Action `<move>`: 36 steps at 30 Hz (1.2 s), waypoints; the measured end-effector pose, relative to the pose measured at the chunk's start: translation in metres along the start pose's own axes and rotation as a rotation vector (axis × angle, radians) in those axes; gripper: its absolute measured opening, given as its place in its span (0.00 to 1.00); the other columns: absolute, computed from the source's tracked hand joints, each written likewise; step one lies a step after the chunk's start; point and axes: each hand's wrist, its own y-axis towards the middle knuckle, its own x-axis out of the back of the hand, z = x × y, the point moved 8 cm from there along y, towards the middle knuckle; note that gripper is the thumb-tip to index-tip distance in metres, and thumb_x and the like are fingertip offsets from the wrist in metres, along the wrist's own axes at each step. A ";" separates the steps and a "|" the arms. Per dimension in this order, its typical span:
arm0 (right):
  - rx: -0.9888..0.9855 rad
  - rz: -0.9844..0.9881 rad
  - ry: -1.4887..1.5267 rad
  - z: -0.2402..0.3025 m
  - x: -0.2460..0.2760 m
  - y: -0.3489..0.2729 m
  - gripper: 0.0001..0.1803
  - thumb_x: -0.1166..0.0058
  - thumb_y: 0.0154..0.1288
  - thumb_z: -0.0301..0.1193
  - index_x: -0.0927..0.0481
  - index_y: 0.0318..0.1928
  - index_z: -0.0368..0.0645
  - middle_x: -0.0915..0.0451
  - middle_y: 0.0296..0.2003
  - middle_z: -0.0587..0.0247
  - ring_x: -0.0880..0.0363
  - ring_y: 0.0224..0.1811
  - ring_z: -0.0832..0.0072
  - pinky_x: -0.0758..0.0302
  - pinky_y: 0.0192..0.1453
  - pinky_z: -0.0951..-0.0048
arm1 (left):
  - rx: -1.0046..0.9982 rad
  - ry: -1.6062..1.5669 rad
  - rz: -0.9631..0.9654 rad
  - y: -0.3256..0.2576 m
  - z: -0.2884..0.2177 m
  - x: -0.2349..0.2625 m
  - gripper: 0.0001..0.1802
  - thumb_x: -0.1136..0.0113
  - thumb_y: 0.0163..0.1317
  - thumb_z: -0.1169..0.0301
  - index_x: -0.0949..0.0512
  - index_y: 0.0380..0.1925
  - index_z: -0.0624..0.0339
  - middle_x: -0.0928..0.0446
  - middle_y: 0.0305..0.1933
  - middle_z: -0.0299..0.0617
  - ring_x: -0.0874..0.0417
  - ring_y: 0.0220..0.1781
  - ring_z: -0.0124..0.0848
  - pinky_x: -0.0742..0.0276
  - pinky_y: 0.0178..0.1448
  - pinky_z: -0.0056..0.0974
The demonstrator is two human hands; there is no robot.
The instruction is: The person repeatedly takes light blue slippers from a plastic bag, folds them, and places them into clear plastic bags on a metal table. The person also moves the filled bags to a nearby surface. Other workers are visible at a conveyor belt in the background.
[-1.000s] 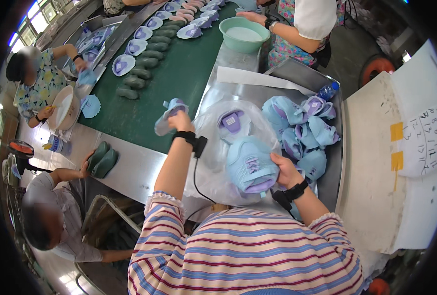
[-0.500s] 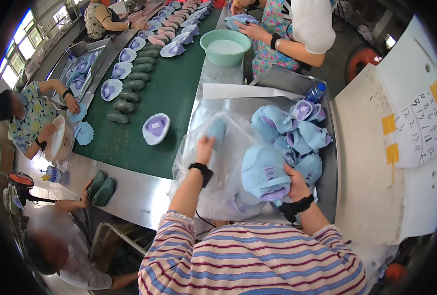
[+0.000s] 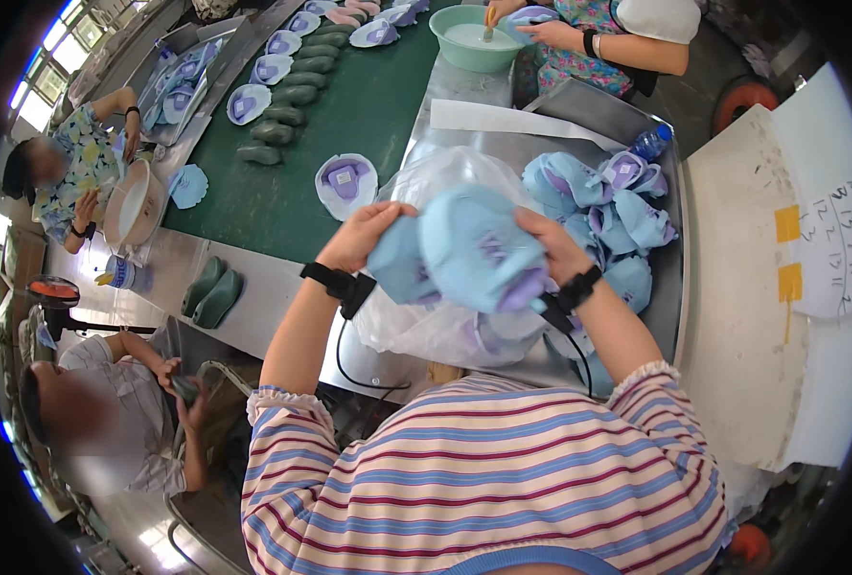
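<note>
Two light-blue shoe uppers are held up in front of me, overlapping. My left hand (image 3: 370, 236) grips the edge of one light-blue upper (image 3: 399, 264). In my right hand (image 3: 555, 251) is the other light-blue upper (image 3: 477, 240), which has purple lining and lies in front of the first. Beneath them a clear plastic bag (image 3: 392, 321) rests on the metal worktop, with a purple-and-blue piece showing near its lower right. Black straps with wires are round both my wrists.
Several blue and purple uppers (image 3: 627, 218) are heaped in the metal tray (image 3: 683, 259) at right, near a blue-capped bottle (image 3: 652, 141). A green belt (image 3: 349, 125) carries uppers and dark shoe lasts (image 3: 297, 94). Co-workers sit at left and far right; a green basin (image 3: 474, 53) stands beyond.
My left hand has come up from the plastic bag with an upper and met the one in my right hand, which rose too. The co-worker at lower left now holds a dark last.
</note>
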 end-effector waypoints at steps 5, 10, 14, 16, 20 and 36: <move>0.210 -0.194 -0.512 -0.011 0.009 0.059 0.15 0.51 0.69 0.33 0.26 0.51 0.37 0.22 0.40 0.63 0.22 0.40 0.76 0.25 0.44 0.74 | -0.159 0.265 -0.357 -0.025 0.005 -0.018 0.27 0.33 0.56 0.61 0.26 0.47 0.74 0.22 0.46 0.47 0.22 0.46 0.31 0.26 0.50 0.37; 0.408 0.121 -1.573 -0.055 0.038 0.047 0.17 0.50 0.65 0.35 0.28 0.53 0.45 0.20 0.38 0.55 0.20 0.43 0.64 0.25 0.46 0.66 | -0.276 -0.022 -0.511 -0.056 -0.024 0.041 0.19 0.38 0.59 0.68 0.25 0.45 0.73 0.20 0.41 0.48 0.17 0.37 0.33 0.19 0.43 0.38; 0.001 0.176 -2.084 -0.071 0.037 -0.004 0.15 0.53 0.64 0.37 0.24 0.48 0.45 0.21 0.39 0.51 0.21 0.43 0.55 0.24 0.44 0.57 | 0.014 0.149 -0.336 -0.049 0.019 0.022 0.21 0.37 0.59 0.66 0.25 0.45 0.72 0.20 0.42 0.47 0.17 0.40 0.33 0.20 0.45 0.37; -0.037 0.318 -2.093 -0.062 0.034 -0.028 0.14 0.53 0.62 0.35 0.22 0.45 0.45 0.20 0.37 0.52 0.20 0.41 0.55 0.24 0.42 0.56 | 0.168 0.197 -0.248 -0.047 0.073 0.012 0.23 0.34 0.56 0.65 0.24 0.45 0.73 0.19 0.41 0.46 0.17 0.38 0.32 0.20 0.44 0.37; -1.047 0.895 -2.285 -0.096 0.146 -0.127 0.14 0.50 0.52 0.28 0.16 0.39 0.41 0.18 0.43 0.50 0.20 0.45 0.56 0.24 0.46 0.58 | 0.323 0.377 -0.005 -0.048 0.127 -0.035 0.27 0.34 0.55 0.63 0.25 0.46 0.75 0.20 0.42 0.47 0.19 0.40 0.31 0.23 0.46 0.35; -0.200 0.207 -2.325 -0.172 0.067 0.000 0.36 0.53 0.63 0.38 0.50 0.69 0.77 0.54 0.70 0.47 0.37 0.58 0.32 0.35 0.46 0.25 | 0.150 0.818 -0.176 -0.069 0.073 -0.025 0.20 0.36 0.55 0.62 0.20 0.34 0.73 0.20 0.27 0.38 0.23 0.31 0.24 0.26 0.34 0.36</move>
